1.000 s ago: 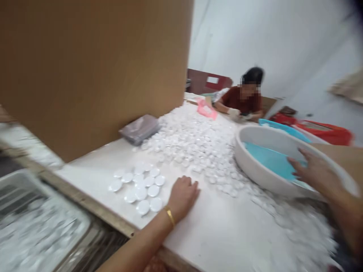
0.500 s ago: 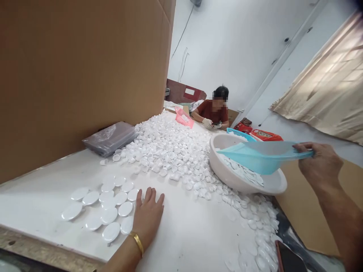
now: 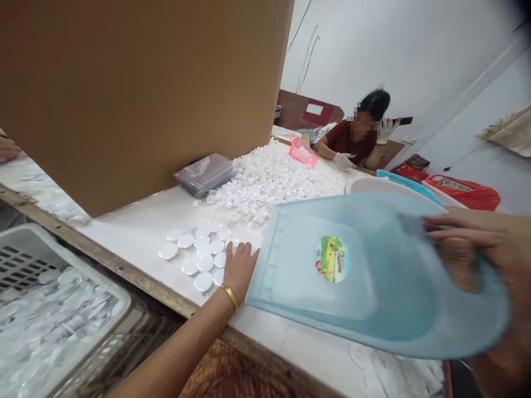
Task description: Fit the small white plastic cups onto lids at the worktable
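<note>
My right hand is closed around the handle of a translucent blue plastic scoop, which is tilted with its round printed sticker facing me. Held above the table, the scoop covers much of the right side and slightly blurs. My left hand, with a gold bracelet at the wrist, lies on the white tabletop with its fingers stretched out and nothing held. Several glossy white round discs are spread flat just left of those fingers, some partly behind the hand.
A pile of small white pieces stretches behind. Beside it lies a plastic-wrapped pack against a tall cardboard sheet. A pale basin is mostly hidden. A white crate of discs stands lower left. A gloved co-worker holds a phone.
The scoop has come from over the basin toward me and left, turning its sticker into view. My view has swung left, showing the crate. The co-worker has raised a phone.
</note>
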Available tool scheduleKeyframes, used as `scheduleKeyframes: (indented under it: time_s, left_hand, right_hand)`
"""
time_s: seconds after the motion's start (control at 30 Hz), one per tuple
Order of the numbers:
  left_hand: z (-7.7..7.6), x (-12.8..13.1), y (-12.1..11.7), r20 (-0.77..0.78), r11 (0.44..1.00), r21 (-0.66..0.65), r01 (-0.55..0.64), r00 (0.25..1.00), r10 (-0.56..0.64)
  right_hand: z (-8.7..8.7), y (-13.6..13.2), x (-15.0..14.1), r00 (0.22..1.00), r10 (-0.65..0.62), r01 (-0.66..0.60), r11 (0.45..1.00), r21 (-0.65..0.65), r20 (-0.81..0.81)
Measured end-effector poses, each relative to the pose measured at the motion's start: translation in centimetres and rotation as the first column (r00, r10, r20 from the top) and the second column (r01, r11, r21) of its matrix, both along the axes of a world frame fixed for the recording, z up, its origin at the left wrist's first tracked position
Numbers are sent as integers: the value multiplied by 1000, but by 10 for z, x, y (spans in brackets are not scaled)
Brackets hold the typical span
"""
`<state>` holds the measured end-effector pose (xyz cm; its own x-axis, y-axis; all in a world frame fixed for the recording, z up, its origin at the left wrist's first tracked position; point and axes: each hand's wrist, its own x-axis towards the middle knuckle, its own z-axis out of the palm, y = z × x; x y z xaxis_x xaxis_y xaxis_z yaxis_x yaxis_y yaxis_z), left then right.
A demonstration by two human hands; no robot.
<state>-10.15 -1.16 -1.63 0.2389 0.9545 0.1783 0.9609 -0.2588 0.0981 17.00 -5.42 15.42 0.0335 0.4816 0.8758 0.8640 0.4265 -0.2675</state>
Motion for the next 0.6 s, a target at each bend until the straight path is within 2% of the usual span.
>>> scheduleKeyframes:
  time_s: [0.1,0.23,0.37,0.43,0.5,0.57,0.6]
  left_hand:
    - [0,-14,-2,10,1000,24,18,1000,-18]
    - [2,-21,-8,46,1000,-3,23,999,-23]
    - [15,-31,-7,129,998,57,-20,992,13]
    - [26,-52,1,149,984,118,-130,982,112]
    - [33,-84,15,150,951,133,-279,954,259]
    - [35,-120,31,146,924,38,-381,917,372]
    - [33,-136,39,146,920,-52,-388,909,391]
  right_hand:
    - [-16,-5,-10,993,106,-111,990,-90,-59]
    - [-38,4,-9,989,124,-138,972,-190,-82]
    - [-72,19,-21,969,194,-226,949,-222,-154]
    - [-87,24,-29,960,238,-267,940,-214,-149]
    - [-97,29,-36,954,275,-294,933,-205,-116]
    - [-102,33,-39,948,302,-317,925,-211,-100]
    - [-103,35,-40,943,316,-331,919,-213,-103]
